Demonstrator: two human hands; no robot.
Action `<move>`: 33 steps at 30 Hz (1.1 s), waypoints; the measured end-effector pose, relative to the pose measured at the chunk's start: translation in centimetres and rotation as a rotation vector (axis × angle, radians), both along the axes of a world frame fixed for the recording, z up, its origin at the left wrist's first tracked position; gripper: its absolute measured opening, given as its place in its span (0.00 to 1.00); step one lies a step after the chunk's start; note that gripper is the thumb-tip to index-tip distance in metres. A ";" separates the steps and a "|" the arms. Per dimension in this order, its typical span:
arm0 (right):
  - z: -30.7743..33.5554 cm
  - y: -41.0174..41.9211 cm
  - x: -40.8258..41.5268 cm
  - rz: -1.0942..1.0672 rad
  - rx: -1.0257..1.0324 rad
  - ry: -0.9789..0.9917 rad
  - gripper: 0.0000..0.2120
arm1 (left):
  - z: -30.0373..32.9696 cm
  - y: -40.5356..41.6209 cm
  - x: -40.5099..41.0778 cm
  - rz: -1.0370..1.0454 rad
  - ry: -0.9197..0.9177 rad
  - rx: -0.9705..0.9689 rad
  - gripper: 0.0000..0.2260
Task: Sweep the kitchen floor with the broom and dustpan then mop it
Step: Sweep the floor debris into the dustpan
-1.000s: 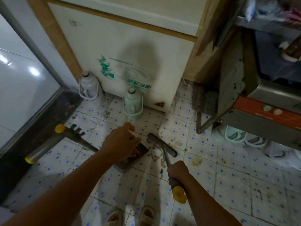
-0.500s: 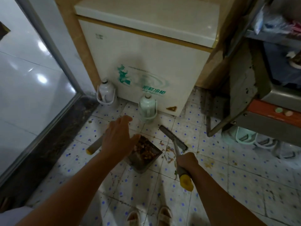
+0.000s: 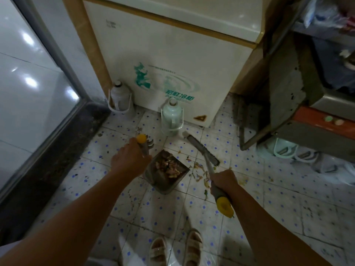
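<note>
A grey dustpan sits on the tiled floor in front of me, holding a heap of food scraps. My left hand grips its upright handle just below the yellow end cap. My right hand grips the broom's grey handle above its yellow end. The dark broom head rests on the floor to the right of the dustpan. Loose scraps lie between the broom head and the pan.
A white chest freezer stands ahead, with two plastic jugs at its base. A glass door with a dark threshold is on the left. A metal stand and plastic baskets are on the right. My sandalled feet are below.
My left hand has closed on the dustpan's handle and raised it upright from where it lay towards the left. The view has tilted up. The broom has barely moved.
</note>
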State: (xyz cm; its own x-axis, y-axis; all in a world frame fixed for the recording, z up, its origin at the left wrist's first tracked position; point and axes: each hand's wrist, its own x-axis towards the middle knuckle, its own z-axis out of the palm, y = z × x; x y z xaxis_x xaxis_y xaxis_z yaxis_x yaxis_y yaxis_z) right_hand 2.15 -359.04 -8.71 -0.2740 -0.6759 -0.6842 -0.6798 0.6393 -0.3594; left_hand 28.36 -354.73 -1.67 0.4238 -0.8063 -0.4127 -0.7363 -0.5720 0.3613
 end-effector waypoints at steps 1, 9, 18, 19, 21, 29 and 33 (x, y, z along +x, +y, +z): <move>-0.5 -0.1 -0.2 -0.018 0.006 -0.014 0.08 | -0.4 -0.1 0.0 -0.011 0.007 0.013 0.22; -1.0 0.6 -2.1 -0.146 0.028 -0.048 0.08 | -1.8 -1.0 -1.2 -0.019 -0.009 -0.003 0.12; -0.5 -1.6 -4.5 -0.092 0.020 -0.029 0.08 | 0.3 -1.7 -3.8 0.086 -0.043 -0.092 0.12; -0.6 -2.1 -4.8 -0.069 0.018 -0.026 0.08 | 0.5 -1.6 -4.2 0.088 -0.047 -0.096 0.12; -0.8 -3.2 -5.3 -0.034 0.025 -0.033 0.07 | 1.0 -1.6 -5.1 0.110 -0.049 -0.102 0.12; -0.8 -9.8 -8.0 0.231 0.015 -0.046 0.14 | 3.2 -3.2 -10.1 0.193 -0.124 -0.100 0.13; -0.8 -13.4 -9.2 0.468 0.019 -0.007 0.17 | 4.6 -4.4 -12.7 0.245 -0.180 -0.086 0.13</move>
